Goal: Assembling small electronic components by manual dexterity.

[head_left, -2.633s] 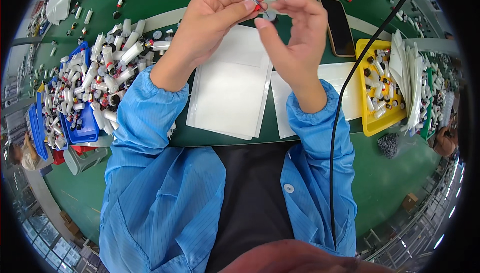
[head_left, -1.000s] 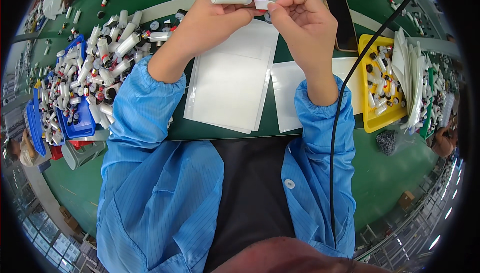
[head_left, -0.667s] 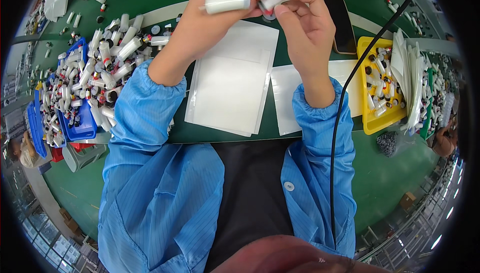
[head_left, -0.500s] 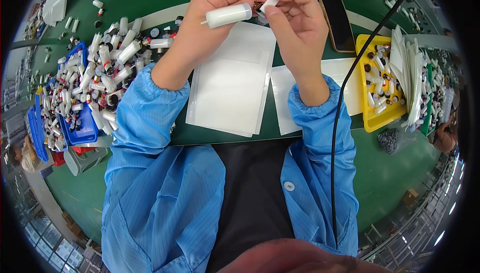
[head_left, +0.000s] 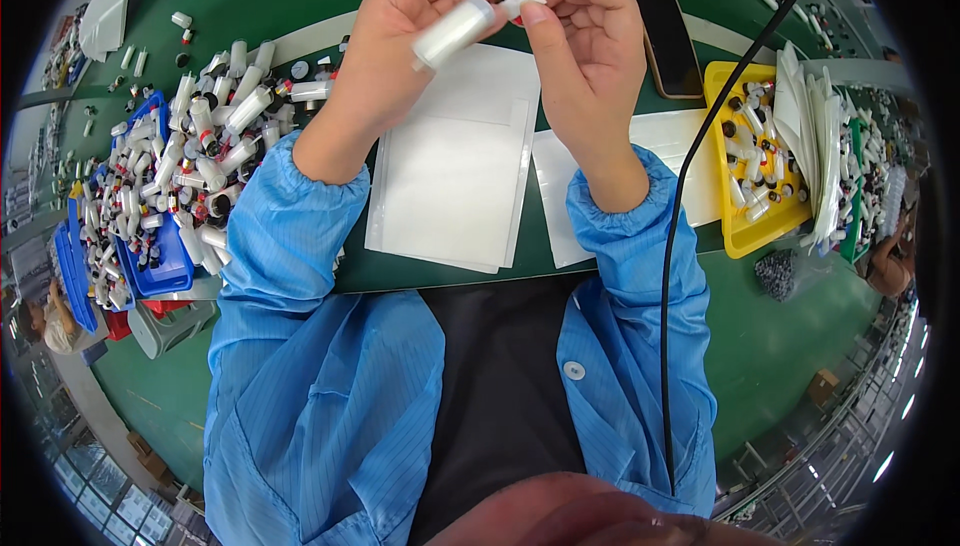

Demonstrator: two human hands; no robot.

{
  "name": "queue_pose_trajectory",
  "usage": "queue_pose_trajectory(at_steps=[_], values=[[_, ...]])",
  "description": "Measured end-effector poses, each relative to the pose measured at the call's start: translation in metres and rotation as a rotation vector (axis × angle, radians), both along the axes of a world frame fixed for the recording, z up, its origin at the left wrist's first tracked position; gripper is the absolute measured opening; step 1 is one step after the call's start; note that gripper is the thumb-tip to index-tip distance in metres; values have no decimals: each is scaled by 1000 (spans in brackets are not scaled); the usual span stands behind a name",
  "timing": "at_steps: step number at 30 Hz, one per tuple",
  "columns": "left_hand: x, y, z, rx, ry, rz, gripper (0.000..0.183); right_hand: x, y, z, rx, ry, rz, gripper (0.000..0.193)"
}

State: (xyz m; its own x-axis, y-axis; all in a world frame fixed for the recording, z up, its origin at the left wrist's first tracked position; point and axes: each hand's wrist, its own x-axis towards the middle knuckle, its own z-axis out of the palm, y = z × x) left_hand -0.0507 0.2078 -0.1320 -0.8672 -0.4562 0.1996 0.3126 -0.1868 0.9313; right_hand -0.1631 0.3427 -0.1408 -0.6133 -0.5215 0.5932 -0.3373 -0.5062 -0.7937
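Above the far part of the white sheets, my left hand [head_left: 383,56] is closed, its fingers curled round a white cylindrical tube [head_left: 453,34]. The tube slants, its upper end pointing up and right, and its lower end is smeared by motion. Close by on the right, my right hand [head_left: 592,61] pinches a small white piece [head_left: 524,2] between thumb and forefinger. Something small, dark and reddish shows between the two hands' fingertips, too small to name. Flat white sheets in a clear sleeve [head_left: 447,191] lie on the green table under my hands.
Left, a big heap of white tubes [head_left: 235,111] with dark and red ends spills over blue trays [head_left: 170,264]. Right are a phone [head_left: 668,41], a yellow tray [head_left: 737,238] of similar parts, and stacked sheets [head_left: 797,131]. A black cable [head_left: 690,181] hangs across the view.
The white tube has tilted, its near end swinging downward from nearly level. Both hands have shifted slightly left and away, still close together. The whole view has shifted a little too.
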Motion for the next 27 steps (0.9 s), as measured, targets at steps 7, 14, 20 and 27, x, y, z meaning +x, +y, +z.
queue_pose_trajectory(at_steps=[7, 14, 20, 27], values=[[1, 8, 7, 48, -15, 60, 41, -6, 6, 3, 28, 176, -3, 36], [1, 6, 0, 49, 17, -33, 45, -2, 4, 5, 45, 109, -63, 32], [2, 12, 14, 48, 12, -53, 57, -5, -5, -7, 1, 218, -189, 37], [3, 7, 9, -24, 86, -32, 60, 3, 2, 1, 109, -94, 125, 40]])
